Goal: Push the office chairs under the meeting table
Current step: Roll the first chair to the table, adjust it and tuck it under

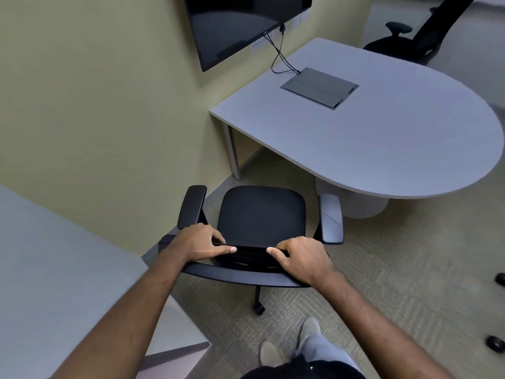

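Both our left hand (200, 241) and right hand (299, 258) grip the black mesh office chair (261, 214) by its backrest top; ahead of them stands the grey rounded meeting table (382, 138). We judge rolling it forward comes next.

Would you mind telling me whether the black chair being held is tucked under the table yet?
Not yet: the black mesh office chair sits wholly outside the grey rounded table edge.
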`<state>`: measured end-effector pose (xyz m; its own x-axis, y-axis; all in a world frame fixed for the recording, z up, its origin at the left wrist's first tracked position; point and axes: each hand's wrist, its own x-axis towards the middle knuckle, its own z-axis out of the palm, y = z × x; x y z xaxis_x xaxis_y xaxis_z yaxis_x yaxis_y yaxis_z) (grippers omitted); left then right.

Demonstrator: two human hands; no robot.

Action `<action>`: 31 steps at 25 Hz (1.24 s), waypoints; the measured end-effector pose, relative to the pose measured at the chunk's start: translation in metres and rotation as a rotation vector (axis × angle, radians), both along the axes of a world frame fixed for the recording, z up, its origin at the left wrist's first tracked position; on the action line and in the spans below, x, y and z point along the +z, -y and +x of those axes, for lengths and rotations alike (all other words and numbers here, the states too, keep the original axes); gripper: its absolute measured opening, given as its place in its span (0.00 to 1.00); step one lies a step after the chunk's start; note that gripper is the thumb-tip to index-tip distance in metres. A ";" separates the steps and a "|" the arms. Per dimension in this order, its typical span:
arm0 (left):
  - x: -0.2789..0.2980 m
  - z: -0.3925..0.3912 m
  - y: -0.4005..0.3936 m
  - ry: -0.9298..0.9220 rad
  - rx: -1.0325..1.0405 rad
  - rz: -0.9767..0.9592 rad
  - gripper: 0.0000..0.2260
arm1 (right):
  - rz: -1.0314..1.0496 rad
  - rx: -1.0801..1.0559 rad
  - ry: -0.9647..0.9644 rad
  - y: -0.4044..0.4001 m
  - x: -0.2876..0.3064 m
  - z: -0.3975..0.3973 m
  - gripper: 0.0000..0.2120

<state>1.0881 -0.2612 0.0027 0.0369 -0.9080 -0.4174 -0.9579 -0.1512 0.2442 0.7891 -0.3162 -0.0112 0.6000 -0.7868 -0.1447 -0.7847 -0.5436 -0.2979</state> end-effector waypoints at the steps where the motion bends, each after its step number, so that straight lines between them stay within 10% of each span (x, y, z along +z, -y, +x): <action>1: 0.001 0.000 0.000 -0.015 -0.005 0.011 0.37 | 0.019 0.000 0.016 0.000 0.001 -0.001 0.25; 17: -0.085 -0.120 0.170 -0.019 -0.080 0.262 0.37 | 0.451 -0.702 0.445 0.150 -0.106 -0.093 0.07; 31: -0.192 -0.138 0.193 -0.103 0.001 0.522 0.37 | 0.670 -0.994 0.643 0.247 -0.217 -0.103 0.26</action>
<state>0.9499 -0.4539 -0.1893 -0.0272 -0.5782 -0.8154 -0.9326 -0.2789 0.2289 0.6865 -0.5628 -0.2287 -0.0686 -0.8126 -0.5787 -0.3808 0.5575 -0.7377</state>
